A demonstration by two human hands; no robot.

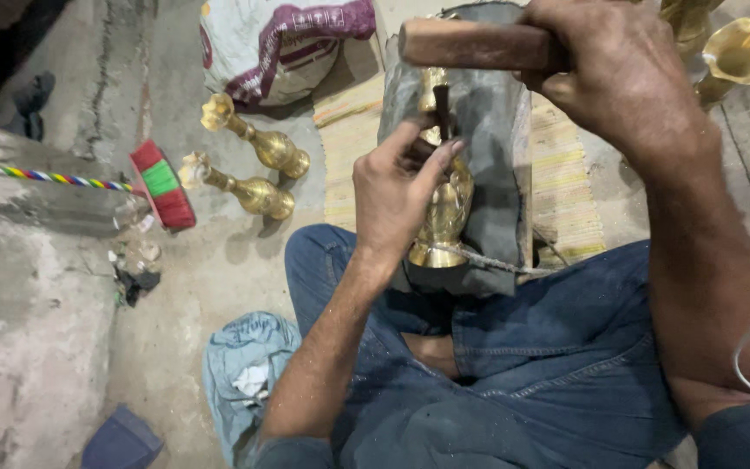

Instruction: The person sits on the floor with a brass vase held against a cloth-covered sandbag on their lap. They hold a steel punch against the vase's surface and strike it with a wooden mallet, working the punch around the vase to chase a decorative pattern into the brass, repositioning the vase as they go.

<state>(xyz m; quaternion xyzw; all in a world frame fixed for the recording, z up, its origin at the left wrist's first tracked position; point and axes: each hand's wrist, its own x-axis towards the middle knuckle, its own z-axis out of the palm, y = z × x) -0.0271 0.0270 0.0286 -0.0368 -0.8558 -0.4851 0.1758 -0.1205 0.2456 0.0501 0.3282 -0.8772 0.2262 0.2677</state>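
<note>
Two bare hands are working over a lap in blue jeans (514, 365) filling the lower part of the frame, the person sitting on a rough concrete floor (45, 347). At lower left a crumpled light blue cloth (245, 365) is lying on that floor. At centre, the left hand (397, 191) is pinching a thin dark punch tool (441, 108), fingers closed round it, its tip pressing against a brass vase (444, 213) that is resting in a grey padded holder (492, 139) propped on the legs. Toward the upper right, the right hand (618, 74) is gripping a wooden mallet handle (470, 43), fist fully wrapped around it, raised above the vase. Under the holder a striped woven mat (566, 182) is spreading out. Left of centre, two more brass vases (258, 169) are lying on their sides, beside a red and green brush (162, 184) with a multicoloured handle. At the top, a printed sack (275, 43) is leaning, and more brass pieces (744, 48) are sitting at upper right.
</note>
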